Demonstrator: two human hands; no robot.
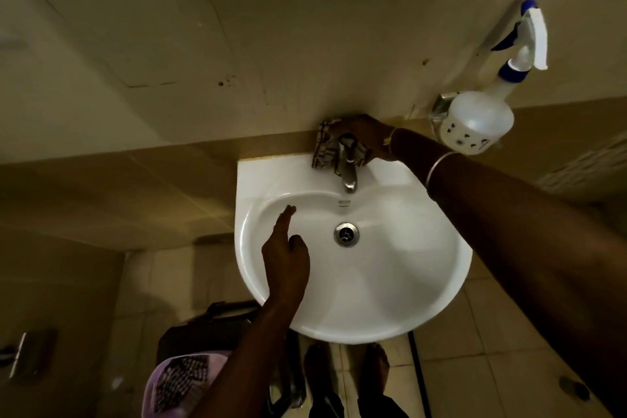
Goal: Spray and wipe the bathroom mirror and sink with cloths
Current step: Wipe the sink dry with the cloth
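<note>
Beige tiles are lining the wall of a dim bathroom, and a white sink is filling the centre of the frame. At top centre, a person's right hand is gripping a checked cloth, fingers curled over it, holding it on the sink's back ledge just behind the metal tap. A thin bangle is circling that forearm. The left hand is reaching over the left side of the basin with fingers stretched out and holding nothing; whether it is touching the porcelain cannot be told. The drain is sitting to its right. A spray bottle is resting on a wall bracket at upper right, well apart from both hands. A second checked cloth is lying at lower left, near bare feet.
</note>
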